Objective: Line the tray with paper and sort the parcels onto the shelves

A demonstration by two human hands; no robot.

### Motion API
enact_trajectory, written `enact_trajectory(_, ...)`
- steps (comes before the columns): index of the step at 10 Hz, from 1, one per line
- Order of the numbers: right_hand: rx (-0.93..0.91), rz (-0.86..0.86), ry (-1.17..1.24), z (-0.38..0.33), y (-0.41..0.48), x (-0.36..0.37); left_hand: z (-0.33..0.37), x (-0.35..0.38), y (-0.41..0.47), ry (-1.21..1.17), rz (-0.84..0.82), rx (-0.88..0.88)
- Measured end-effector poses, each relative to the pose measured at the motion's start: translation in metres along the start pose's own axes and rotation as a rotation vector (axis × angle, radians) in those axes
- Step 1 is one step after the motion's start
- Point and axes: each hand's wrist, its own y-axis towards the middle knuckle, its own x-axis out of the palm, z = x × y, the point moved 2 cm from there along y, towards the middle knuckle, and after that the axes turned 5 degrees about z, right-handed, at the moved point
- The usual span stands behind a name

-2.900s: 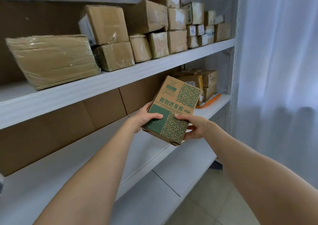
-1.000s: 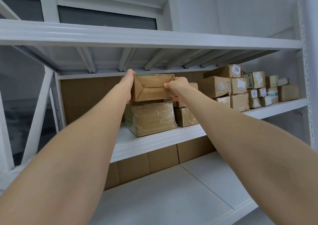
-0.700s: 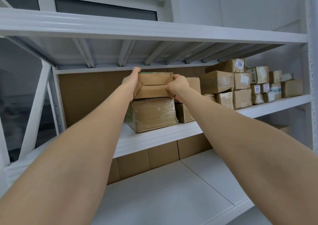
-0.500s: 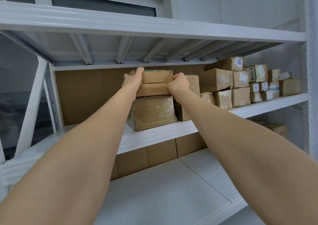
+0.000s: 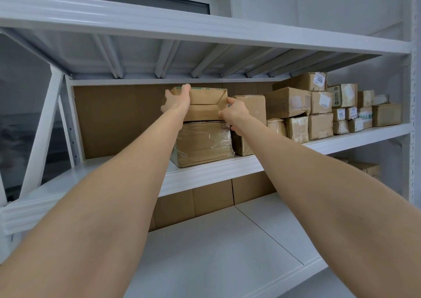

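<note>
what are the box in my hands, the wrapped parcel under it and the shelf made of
Box: plain brown cardboard, matte, folded flaps showing.
Wrapped parcel: cardboard under clear plastic film, glossy and wrinkled.
Shelf: looks like white-painted metal, smooth with a ribbed front edge; the board itself could be something else.

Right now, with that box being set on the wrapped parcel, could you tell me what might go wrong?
1. The box sits on the plastic-wrapped parcel, whose film looks slick; it may slide when the left hand and right hand let go.
2. Its top is close under the upper shelf, so lifting it to adjust could knock it against that shelf.
3. The right hand is squeezed against the neighbouring carton and may nudge it on withdrawal.
</note>
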Motion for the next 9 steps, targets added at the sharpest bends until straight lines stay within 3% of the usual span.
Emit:
enact_trajectory(3,0.028,0.050,0.051,0.001,0.000,0.004,0.004,-0.004,-0.006,0.040,0.063,0.082)
enact_trajectory(7,0.004,-0.019,0.075,0.000,-0.003,0.001,0.007,-0.001,-0.006,0.122,0.064,0.174)
enact_trajectory(9,-0.036,0.025,0.045,-0.002,-0.011,-0.013,0.013,0.002,-0.016,0.193,0.216,0.165)
